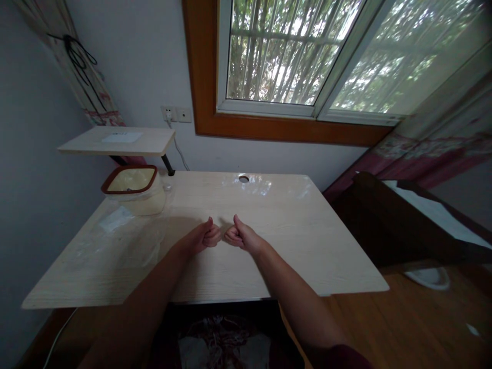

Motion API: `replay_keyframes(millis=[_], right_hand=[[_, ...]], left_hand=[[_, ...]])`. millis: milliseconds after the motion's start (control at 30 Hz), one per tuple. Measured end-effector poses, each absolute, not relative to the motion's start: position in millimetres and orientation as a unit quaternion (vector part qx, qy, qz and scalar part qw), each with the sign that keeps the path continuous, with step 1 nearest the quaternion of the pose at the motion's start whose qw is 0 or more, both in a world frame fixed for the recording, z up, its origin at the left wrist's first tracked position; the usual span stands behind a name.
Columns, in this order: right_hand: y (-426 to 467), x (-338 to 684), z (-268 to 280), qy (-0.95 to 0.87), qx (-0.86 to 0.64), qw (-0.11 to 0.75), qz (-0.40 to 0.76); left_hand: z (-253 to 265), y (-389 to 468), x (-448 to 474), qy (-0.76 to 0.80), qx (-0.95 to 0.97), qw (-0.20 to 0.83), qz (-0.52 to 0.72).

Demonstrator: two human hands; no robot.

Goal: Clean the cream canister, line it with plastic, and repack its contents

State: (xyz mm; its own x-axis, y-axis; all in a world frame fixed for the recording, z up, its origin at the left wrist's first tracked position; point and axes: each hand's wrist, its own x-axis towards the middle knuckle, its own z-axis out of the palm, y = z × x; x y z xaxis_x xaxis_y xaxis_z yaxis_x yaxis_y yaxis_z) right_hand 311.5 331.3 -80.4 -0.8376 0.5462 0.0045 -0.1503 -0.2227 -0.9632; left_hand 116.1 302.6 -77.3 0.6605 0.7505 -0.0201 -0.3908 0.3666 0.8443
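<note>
Both hands are held over the middle of a pale wooden desk (284, 220), knuckles facing each other with a narrow gap between. My left hand (203, 236) is curled into a fist with its thumb pointing up, and nothing shows in it. Mirroring it, my right hand (243, 236) is also a fist, thumb raised, with nothing visible inside. Left of my left hand, a clear plastic bag (134, 246) lies spread on the desk. Behind the bag stands a cream bin (148, 201) with a brown rim; small things inside are too dim to name.
A small raised shelf (154, 146) at the back left carries a sheet of paper (122, 137). A cable hangs from the wall socket (169, 114). The desk has a round cable hole (244, 179) near its back edge. Dark furniture (403, 230) stands to the right.
</note>
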Motion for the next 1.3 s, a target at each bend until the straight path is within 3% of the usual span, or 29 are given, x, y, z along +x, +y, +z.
replay_keyframes(millis=[267,1300], right_hand=[[331,310,-106,-0.628,-0.169,0.245,0.719],[325,313,-93,-0.626,-0.167,0.243,0.722]], left_hand=[[-87,297,112,0.194,0.445,0.799,0.354],[-84,298,113,0.198,0.434,0.807,0.347]])
